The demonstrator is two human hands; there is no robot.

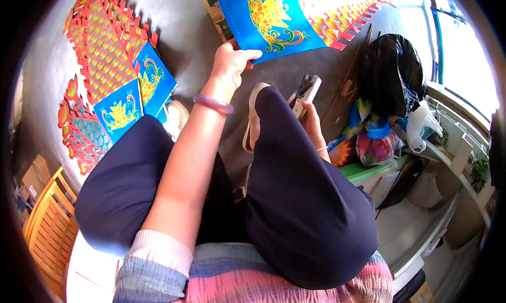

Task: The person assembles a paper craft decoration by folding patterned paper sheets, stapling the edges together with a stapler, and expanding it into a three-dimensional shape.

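My left hand (230,66) pinches the lower left corner of a blue printed piece (284,21) with a yellow flower pattern; its red and yellow scaly part reaches to the upper right. Beyond my right knee, my right hand (311,121) is closed on a white and dark stapler-like tool (307,95), its lower end partly hidden by the fingers. The tool is below the blue piece and apart from it. More blue pieces (120,110) with red-edged, scaly parts lie on the floor at the left, beside my left knee.
At the right are a black plastic bag (392,74), a colourful wrapped bundle (377,145) and a white bag (421,125). Thin sticks (348,84) lie on the grey floor. A wooden chair (50,229) stands at the lower left, near cardboard boxes (36,177).
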